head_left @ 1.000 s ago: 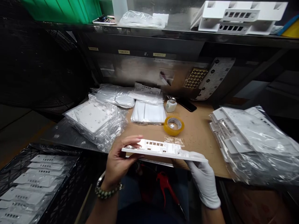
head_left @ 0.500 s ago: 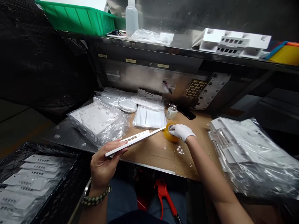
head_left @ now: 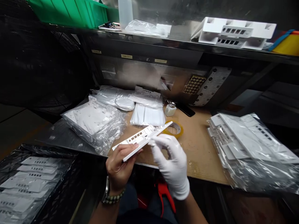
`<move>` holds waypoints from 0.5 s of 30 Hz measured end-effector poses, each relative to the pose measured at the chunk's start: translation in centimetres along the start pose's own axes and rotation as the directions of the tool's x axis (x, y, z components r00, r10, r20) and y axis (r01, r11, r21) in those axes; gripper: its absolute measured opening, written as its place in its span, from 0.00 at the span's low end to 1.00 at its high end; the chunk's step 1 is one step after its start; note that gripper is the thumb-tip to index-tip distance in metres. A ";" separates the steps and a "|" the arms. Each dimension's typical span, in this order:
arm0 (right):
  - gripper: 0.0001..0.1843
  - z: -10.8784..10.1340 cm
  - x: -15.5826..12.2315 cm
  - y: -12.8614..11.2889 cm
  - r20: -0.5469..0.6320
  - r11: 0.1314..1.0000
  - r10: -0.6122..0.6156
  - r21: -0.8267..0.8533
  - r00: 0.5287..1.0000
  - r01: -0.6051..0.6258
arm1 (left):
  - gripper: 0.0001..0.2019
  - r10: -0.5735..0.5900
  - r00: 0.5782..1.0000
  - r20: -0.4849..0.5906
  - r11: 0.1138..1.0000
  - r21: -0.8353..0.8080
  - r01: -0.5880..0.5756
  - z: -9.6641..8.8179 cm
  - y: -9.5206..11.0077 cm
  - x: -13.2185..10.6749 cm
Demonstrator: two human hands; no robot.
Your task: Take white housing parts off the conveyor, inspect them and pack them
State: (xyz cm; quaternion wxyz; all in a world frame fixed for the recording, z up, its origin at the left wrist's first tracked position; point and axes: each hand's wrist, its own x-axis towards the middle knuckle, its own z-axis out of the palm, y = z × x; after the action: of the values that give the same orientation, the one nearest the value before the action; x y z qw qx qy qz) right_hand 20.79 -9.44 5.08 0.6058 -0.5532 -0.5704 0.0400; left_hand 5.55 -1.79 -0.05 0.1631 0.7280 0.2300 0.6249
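Note:
My bare left hand (head_left: 121, 161) grips a white plastic panel (head_left: 143, 137) with a row of square cut-outs, tilted above the front of the bench. My right hand (head_left: 173, 165), in a white glove, is at the panel's lower right edge. Its thumb and forefinger bend together in a pinch; whatever lies between the tips, if anything, is too small or hidden to make out. Just beyond the panel, a roll of yellow tape (head_left: 180, 130) lies flat on the bench, partly covered by the panel and the glove.
Bagged white panels (head_left: 93, 118) lie at left, more (head_left: 252, 140) at right, and flat clear bags (head_left: 147, 115) at the back. A small pump bottle (head_left: 170, 109) stands beside a black phone (head_left: 185, 109). A lined crate (head_left: 67, 161) is lower left; red-handled pliers (head_left: 167, 194) are below the bench edge.
My right hand has left the tape roll and come toward me to the panel's edge. The left hand has shifted right with the panel, turning its inner face more into view.

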 end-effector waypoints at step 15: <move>0.05 -0.1 -0.5 -0.1 0.069 0.999 -0.001 -0.049 0.998 0.004 | 0.24 0.043 0.998 0.050 0.999 -0.023 -0.042 0.5 -0.2 -0.9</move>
State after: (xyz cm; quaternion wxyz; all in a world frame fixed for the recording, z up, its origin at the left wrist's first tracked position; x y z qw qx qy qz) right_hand 20.59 -9.91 4.86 0.5719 -0.5655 -0.5926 0.0444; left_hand 5.95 -2.12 -0.97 0.1638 0.7464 0.2033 0.6122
